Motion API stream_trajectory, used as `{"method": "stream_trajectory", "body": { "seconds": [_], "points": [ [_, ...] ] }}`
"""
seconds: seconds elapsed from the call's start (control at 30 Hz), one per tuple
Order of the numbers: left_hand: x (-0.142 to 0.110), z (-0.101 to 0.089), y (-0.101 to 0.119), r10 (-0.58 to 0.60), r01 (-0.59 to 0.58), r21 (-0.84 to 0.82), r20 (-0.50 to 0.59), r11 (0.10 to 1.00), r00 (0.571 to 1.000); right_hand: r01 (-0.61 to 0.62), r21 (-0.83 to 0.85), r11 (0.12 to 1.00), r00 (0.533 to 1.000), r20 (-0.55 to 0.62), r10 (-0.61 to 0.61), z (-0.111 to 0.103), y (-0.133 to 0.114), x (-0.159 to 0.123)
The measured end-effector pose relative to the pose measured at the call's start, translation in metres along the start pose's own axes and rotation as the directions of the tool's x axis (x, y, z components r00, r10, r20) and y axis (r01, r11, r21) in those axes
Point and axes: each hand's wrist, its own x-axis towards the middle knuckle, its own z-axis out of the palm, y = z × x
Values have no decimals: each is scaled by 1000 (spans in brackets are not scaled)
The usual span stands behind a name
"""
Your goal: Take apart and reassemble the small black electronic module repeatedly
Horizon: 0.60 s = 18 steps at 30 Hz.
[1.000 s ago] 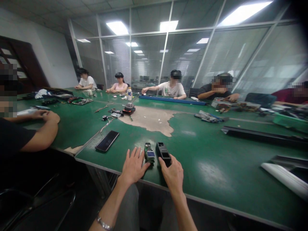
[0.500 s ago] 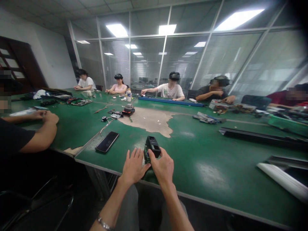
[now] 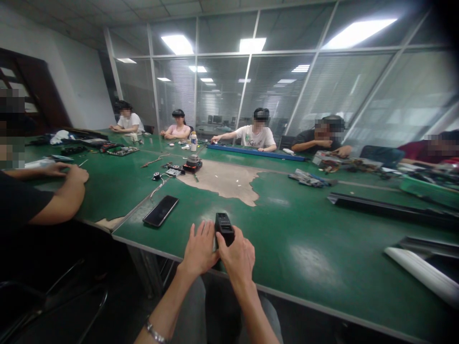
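Note:
A black plastic housing with openings in its top face stands near the table's front edge, between my hands. My right hand is closed around its right side, with the thumb across the near face. Against the left side lies my left hand, its fingers stretched forward and slightly apart. The left palm and thumb hide most of that side, so the green circuit board seen there earlier is now covered. A dark smartphone lies on the table to the left of my hands.
The green table has a bare brown patch. Beyond the phone are small electronic parts and a black-and-orange device. Long dark profiles and a white-edged piece lie right. A co-worker's arm rests left; other people sit opposite.
The black housing has turned more upright and come slightly nearer and left. My hands have closed together around it, and the circuit board on its left is no longer visible.

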Motion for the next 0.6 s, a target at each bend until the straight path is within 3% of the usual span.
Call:
{"method": "stream_trajectory", "body": {
  "seconds": [0.37,0.6],
  "points": [
    [0,-1,0,11,-10,15,-17,1000,1000,49,22,999,998,-36,-48,22,22,-10],
    [1,-1,1,17,-17,54,6,998,1000,13,87,996,1000,-20,-11,18,16,-7]
  ]
}}
